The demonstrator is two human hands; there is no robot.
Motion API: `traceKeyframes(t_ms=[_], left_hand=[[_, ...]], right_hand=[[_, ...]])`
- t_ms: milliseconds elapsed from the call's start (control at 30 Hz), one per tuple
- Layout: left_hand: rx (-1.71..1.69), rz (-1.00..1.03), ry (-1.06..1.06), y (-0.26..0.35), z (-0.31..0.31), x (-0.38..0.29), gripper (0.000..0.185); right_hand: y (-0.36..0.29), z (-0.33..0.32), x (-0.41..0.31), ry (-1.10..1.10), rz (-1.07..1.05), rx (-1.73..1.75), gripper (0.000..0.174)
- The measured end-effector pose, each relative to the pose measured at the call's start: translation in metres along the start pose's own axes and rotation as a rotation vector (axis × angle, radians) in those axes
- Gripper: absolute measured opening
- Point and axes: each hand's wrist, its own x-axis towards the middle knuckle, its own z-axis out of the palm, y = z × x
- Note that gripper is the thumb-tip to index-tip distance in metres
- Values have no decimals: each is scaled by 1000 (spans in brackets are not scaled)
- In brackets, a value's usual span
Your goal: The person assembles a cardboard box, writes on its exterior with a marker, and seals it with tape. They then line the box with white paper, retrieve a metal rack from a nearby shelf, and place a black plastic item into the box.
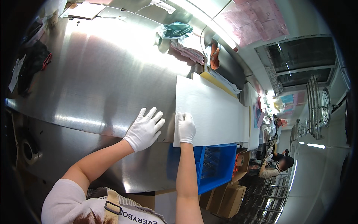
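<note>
My left hand [146, 129], in a white glove, lies flat with its fingers apart on the metal table [92, 92], near the table's front edge. My right hand [186, 128], gloved the same way, has its fingers curled over the left edge of a large white sheet [212, 109]. Whether its fingertips pinch the sheet or only press on it is hard to tell. The sheet lies flat, and more pale sheets and a yellow-edged layer show behind and to the right of it.
A blue plastic crate [218, 168] with thin items stands below the sheet's front edge, beside cardboard boxes [230, 198]. Papers [190, 47], a green plastic bag [177, 29] and an orange spotted object [214, 56] lie along the back. Another person [275, 165] works at far right.
</note>
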Motion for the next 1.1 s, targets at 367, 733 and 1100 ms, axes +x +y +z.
traceKeyframes(t_ms=[367,733,1100], left_hand=[[-25,0,7,-3,2,0,39],[-287,-1,176,6,41,47,32],[-320,-46,-12,8,48,70,58]], right_hand=[[5,3,-15,-13,-73,5,22],[35,2,-16,-63,47,303,20],[-4,-54,-77,-233,-168,-113,103]])
